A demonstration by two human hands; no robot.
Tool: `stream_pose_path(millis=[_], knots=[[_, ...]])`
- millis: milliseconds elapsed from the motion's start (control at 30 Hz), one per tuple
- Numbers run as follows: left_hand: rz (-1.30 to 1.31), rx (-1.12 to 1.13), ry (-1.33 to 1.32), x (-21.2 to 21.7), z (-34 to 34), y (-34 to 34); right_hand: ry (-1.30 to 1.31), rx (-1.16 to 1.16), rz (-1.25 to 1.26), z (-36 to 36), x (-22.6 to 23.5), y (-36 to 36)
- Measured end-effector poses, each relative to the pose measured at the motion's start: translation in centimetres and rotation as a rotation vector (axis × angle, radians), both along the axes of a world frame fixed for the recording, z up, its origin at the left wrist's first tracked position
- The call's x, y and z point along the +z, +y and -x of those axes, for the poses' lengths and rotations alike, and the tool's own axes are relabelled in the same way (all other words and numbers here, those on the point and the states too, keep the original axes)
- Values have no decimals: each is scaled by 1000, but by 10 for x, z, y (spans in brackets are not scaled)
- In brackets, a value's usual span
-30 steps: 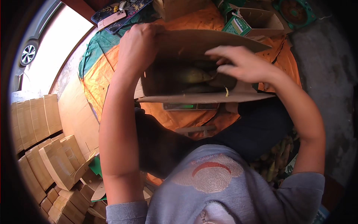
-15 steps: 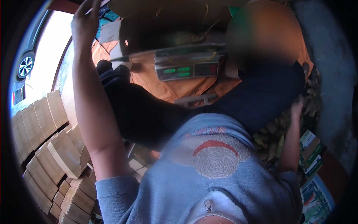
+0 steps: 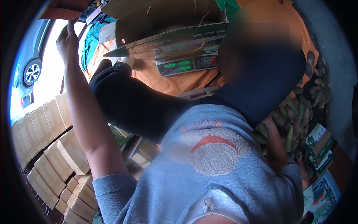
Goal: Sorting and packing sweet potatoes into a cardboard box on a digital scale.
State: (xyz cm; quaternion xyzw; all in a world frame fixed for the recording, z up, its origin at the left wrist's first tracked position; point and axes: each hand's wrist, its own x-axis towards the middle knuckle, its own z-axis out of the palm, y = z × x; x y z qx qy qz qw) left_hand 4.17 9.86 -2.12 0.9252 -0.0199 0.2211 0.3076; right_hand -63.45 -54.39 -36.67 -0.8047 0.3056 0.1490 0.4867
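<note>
the left hand [image 3: 67, 39] is raised far out to the upper left, its fingers loosely together and curled by the end of the flattened brown cardboard box [image 3: 156, 18], near the flap but i cannot tell whether they touch it or grip anything. the box lies tilted across the top of a grey electronic weighing scale with green lit displays [image 3: 186, 64], probably set there to be weighed or kept off the ground. the scale stands on an orange cloth-covered tabletop [image 3: 164, 80], and a green printed strip runs along the box's lower edge.

the right hand is hidden low at the right behind the grey knitted sweater [image 3: 209, 175]; only the forearm [image 3: 276, 149] shows, reaching down toward a heap of green bananas [image 3: 294, 119], so the state of its fingers cannot be told.

another person in a dark navy top [image 3: 141, 104] leans across the middle, between the wearer and the scale. stacks of tan folded cartons [image 3: 48, 138] stand in rows at the lower left, and green-and-white printed boxes [image 3: 320, 143] sit at the right edge beside the bananas. a white car [image 3: 31, 67] shows in daylight at the upper left.
</note>
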Motion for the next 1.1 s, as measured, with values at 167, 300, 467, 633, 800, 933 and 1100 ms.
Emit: stream_pose_path(millis=[167,300,467,633,800,933,1100], knots=[[62,-62,17,-8,-11,8,-95,-313,-323,10,0,15],[74,-134,164,-32,-59,57,111,117,93,52,-14,32],[45,48,296,-26,-6,51,524,136,-21,11,38,112],[261,17,432,-67,-10,44,430,59,167,67,13,108],[236,-17,454,-88,-34,91,392,-414,907,87,-27,53],[483,146,272,-88,-24,123,710,-364,696,51,-25,18],[434,246,220,-106,-12,107,746,-510,612,67,-54,-23]])
